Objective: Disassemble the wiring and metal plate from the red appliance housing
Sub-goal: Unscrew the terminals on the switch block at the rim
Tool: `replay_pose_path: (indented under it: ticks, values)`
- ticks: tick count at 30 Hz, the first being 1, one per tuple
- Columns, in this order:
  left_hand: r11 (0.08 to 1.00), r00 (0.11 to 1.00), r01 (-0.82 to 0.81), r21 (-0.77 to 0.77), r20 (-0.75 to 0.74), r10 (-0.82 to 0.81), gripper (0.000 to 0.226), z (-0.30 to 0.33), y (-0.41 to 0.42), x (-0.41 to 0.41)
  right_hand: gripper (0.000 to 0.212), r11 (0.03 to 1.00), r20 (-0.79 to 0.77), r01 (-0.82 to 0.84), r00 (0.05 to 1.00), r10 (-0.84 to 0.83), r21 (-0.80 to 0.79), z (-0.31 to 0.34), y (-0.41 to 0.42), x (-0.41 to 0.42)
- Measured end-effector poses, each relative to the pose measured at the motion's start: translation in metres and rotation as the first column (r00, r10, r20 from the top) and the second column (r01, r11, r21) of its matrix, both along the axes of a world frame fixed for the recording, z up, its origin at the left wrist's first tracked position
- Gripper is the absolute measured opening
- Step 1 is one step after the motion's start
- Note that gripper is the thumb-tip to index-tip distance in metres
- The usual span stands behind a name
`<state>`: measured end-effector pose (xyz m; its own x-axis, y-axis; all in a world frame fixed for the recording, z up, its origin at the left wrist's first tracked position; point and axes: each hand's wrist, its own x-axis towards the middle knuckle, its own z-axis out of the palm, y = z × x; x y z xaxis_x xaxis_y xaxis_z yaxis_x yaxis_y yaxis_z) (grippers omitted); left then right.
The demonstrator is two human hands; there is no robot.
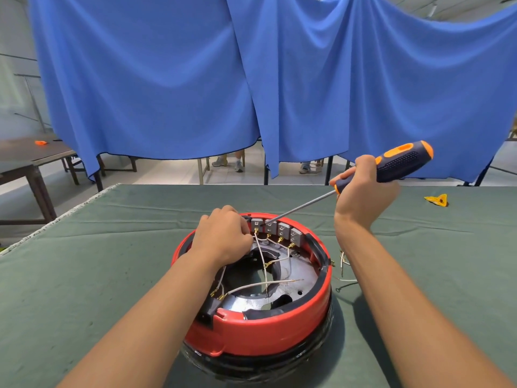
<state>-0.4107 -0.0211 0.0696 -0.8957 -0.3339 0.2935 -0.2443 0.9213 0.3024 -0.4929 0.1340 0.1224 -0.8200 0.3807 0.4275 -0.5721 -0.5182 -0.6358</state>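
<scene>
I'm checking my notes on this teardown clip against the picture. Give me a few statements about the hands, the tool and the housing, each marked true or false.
1. The right hand holds the screwdriver by its handle. True.
2. The screwdriver's tip is at the row of grey terminal blocks on the far rim of the red housing. True.
3. The left hand lies flat on the green table cover. False: it rests at the housing's far left rim, fingers curled at the white wires.
4. The metal plate lies out on the table. False: it sits inside the housing.
5. The white wires have all been removed. False: several run across the plate.
</scene>
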Motion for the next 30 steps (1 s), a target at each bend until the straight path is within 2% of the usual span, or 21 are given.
replay_pose_path:
  ticks: [6,16,20,27,30]
  values:
    - [1.0,1.0,0.014,-0.01,-0.01,-0.014,0.011,-0.001,-0.001,-0.001,0.037,0.997,-0.077,-0.032,0.996,0.037,0.066,-0.002,-0.007,0.007]
    - [0.999,1.0,0.017,-0.029,0.005,-0.017,0.01,-0.003,-0.002,-0.005,0.037,0.998,-0.08,-0.014,0.997,0.019,0.067,0.002,-0.007,0.007]
    - [0.999,1.0,0.015,-0.038,0.009,-0.014,0.017,-0.005,-0.004,-0.007,0.029,0.998,-0.077,0.004,0.997,0.0,0.06,0.003,-0.007,0.006]
    - [1.0,1.0,0.014,-0.027,0.006,-0.013,0.014,-0.005,-0.004,-0.006,0.019,0.992,-0.109,0.019,0.994,-0.005,0.128,-0.001,-0.013,0.009]
    - [1.0,1.0,0.009,-0.023,0.004,-0.009,0.014,-0.005,-0.003,-0.006,0.016,0.991,-0.071,0.028,0.997,-0.019,0.127,0.003,-0.015,0.006]
